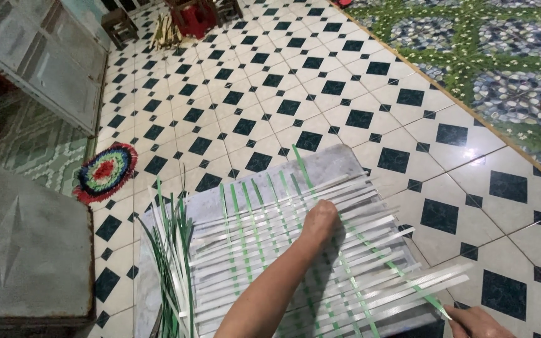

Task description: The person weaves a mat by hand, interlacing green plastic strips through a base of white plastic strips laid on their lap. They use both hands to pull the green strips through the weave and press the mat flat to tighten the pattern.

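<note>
Fingers of the left hand (319, 220) press closed on the white strips (295, 250) mid-slab, while the right hand (476, 322) pinches a green strip (402, 275) at the slab's (339, 164) near right corner; pulling it hard could, I judge, drag the loose weave askew.

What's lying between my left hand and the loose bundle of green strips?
In the head view, woven white and green strips on the grey board span from left hand to green bundle.
</note>
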